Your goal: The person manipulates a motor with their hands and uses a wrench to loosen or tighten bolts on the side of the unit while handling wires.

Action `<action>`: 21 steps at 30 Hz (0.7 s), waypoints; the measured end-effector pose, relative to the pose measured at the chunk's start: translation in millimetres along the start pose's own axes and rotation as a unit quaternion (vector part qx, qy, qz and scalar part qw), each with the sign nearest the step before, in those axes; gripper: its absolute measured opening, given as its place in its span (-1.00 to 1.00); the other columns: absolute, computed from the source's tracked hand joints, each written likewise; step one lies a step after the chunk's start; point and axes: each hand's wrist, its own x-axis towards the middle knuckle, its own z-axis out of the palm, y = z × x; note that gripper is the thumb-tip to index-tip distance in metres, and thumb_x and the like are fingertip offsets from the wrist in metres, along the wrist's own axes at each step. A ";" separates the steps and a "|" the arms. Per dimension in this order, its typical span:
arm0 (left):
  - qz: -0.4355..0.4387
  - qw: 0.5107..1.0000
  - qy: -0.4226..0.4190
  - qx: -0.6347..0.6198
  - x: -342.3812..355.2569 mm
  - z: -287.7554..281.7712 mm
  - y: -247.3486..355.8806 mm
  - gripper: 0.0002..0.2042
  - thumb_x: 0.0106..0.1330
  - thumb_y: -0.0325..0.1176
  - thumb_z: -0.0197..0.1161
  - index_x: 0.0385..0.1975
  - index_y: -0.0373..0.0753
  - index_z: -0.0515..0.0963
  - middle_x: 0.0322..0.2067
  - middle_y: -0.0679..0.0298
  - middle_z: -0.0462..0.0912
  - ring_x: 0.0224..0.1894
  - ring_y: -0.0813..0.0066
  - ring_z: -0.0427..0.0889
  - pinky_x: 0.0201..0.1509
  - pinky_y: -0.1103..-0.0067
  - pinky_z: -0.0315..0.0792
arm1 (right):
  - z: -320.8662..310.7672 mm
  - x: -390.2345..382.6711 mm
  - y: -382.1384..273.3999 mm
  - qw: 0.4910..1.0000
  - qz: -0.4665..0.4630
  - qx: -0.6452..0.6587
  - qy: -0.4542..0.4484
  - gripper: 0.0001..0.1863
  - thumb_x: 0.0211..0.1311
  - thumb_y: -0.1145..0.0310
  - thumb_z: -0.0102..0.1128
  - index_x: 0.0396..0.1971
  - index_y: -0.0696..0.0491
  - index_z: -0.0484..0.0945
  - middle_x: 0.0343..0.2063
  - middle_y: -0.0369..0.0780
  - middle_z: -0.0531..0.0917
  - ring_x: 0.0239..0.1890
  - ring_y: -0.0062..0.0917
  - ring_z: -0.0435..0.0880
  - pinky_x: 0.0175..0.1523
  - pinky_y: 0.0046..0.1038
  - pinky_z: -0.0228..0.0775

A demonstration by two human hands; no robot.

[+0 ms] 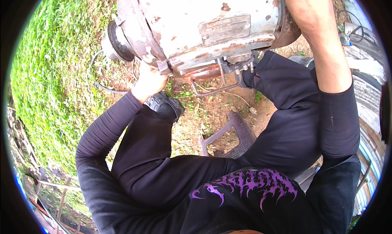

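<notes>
A large cylindrical metal machine, pale paint flaking to rust, with a metal plate on its side, fills the top middle, above my legs. My left hand grips its lower left end beside a dark bracket, fingers partly hidden under the body. A dark round pulley-like part juts from that end. My right hand reaches to the upper right end; its fingers are out of sight at the top edge. Bent metal tubing and small fittings hang along the machine's underside.
A dark purple plastic stool stands on dirt between my legs. Grass covers the left side, with wooden poles at lower left. Corrugated sheets, pale debris and a cable lie on the right. A ribbed hose loops near the pulley.
</notes>
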 end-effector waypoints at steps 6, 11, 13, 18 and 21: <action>-0.114 0.987 -0.070 0.087 4.5 -7.7 13.8 -0.61 0.35 -0.30 0.13 0.15 -0.25 0.43 0.09 0.16 0.55 0.16 0.29 0.48 0.31 0.35 0.26 | 5.0 3.6 4.7 0.999 0.020 -0.013 0.026 -0.59 0.19 0.32 0.19 -0.07 0.31 0.47 -0.35 -0.25 0.60 -0.29 -0.65 0.57 -0.15 -0.61 0.41; -0.160 0.971 -0.122 0.128 13.6 -10.9 35.8 -0.61 0.35 -0.25 0.08 0.15 -0.17 0.46 0.14 0.19 0.51 0.25 0.23 0.37 0.40 0.30 0.08 | 2.3 0.2 5.5 1.000 -0.002 0.005 0.004 -0.60 0.19 0.33 0.19 -0.07 0.31 0.48 -0.34 -0.25 0.60 -0.28 -0.65 0.56 -0.12 -0.62 0.41; -0.048 0.974 -0.100 0.196 1.1 -12.1 -0.4 -0.62 0.33 -0.26 0.08 0.13 -0.17 0.48 0.13 0.18 0.51 0.24 0.23 0.38 0.39 0.30 0.09 | 2.1 1.6 2.6 1.000 -0.002 0.012 -0.005 -0.61 0.19 0.33 0.19 -0.08 0.31 0.48 -0.33 -0.24 0.59 -0.27 -0.65 0.56 -0.12 -0.61 0.40; -0.068 0.985 -0.072 0.144 2.9 -10.1 -1.6 -0.64 0.29 -0.31 0.12 0.08 -0.20 0.51 0.07 0.16 0.56 0.15 0.19 0.47 0.33 0.32 0.18 | 2.8 0.5 2.1 1.000 -0.005 0.020 -0.003 -0.63 0.21 0.34 0.18 -0.08 0.30 0.48 -0.31 -0.24 0.59 -0.27 -0.64 0.57 -0.12 -0.62 0.41; -0.209 0.973 -0.069 -0.069 5.8 -12.4 6.3 -0.64 0.26 -0.32 0.15 0.06 -0.22 0.52 0.01 0.14 0.59 0.08 0.17 0.52 0.28 0.33 0.26 | 4.6 4.2 10.8 1.000 -0.012 0.014 0.009 -0.64 0.23 0.34 0.17 -0.09 0.31 0.48 -0.32 -0.25 0.59 -0.28 -0.65 0.57 -0.11 -0.63 0.41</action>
